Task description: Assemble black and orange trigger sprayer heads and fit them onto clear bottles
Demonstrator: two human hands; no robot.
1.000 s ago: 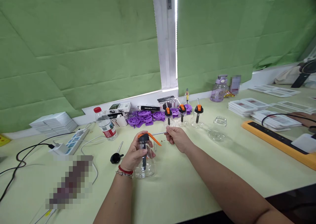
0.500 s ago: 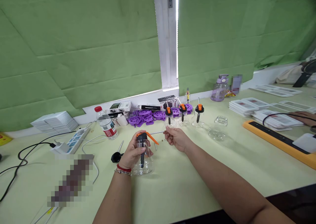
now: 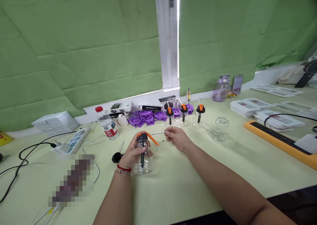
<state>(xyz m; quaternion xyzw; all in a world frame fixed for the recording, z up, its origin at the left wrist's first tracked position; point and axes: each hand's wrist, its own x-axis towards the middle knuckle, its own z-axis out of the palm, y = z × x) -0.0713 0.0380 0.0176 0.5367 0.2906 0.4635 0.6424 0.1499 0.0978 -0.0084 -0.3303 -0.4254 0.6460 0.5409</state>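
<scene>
My left hand [image 3: 135,152] is wrapped round a clear glass bottle [image 3: 145,168] with a black cap and an orange lever [image 3: 151,138]. The bottle stands close to upright, and a black tube shows inside it. My right hand [image 3: 176,138] pinches the end of a thin metal rod [image 3: 158,133], which runs leftward to the cap. Whether the rod's far end enters the cap is hard to see. Left of my left hand lies a loose black lid [image 3: 116,157] with a metal spout. Tiny bits rest on the table beneath the rod.
Three capped glass bottles [image 3: 199,114] stand at the back beside purple plastic parts [image 3: 145,116]. An open glass jar [image 3: 219,130] is to the right, before an orange power strip [image 3: 277,144]. A water bottle [image 3: 109,127] and a white power strip [image 3: 78,140] stand left.
Both hands keep their holds on the bottle and the rod, with only slight shifts. The other person's hand at the far right has left the view.
</scene>
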